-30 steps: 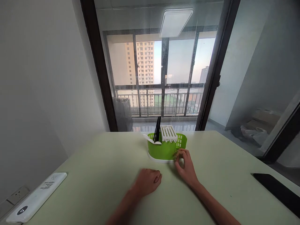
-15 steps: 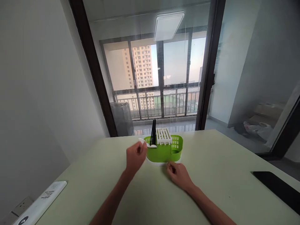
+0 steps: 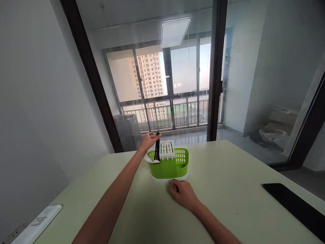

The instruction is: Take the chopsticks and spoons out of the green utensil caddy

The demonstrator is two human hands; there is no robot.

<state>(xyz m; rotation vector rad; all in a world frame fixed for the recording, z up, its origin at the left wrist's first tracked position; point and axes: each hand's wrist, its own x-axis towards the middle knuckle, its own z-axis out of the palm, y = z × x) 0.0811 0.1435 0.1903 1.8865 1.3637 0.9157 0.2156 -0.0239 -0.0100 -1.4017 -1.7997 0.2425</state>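
Note:
A green utensil holder [image 3: 166, 171] with a white base stands on the table. Black chopsticks [image 3: 156, 150] rise upright from its left part. At their upper ends is my left hand [image 3: 148, 140], its thumb and fingers closed round the tips. A white spoon [image 3: 148, 158] leans out over the left rim, and a second white piece [image 3: 156, 161] shows at the foot of the chopsticks. The white slotted rack [image 3: 167, 149] sits across the middle of the holder. Loosely curled into a fist, my right hand [image 3: 184, 195] rests on the table against the base's front edge, with nothing visible in it.
On the pale green table [image 3: 215, 169] a white power strip-like bar [image 3: 38, 222] lies at the left edge. A flat black object [image 3: 291, 203] lies at the right. Behind the far edge stands a dark-framed glass door [image 3: 215, 84].
My left hand has gone from beside the white spoon up to the tops of the chopsticks. My right hand stays by the base. The view has shifted slightly right.

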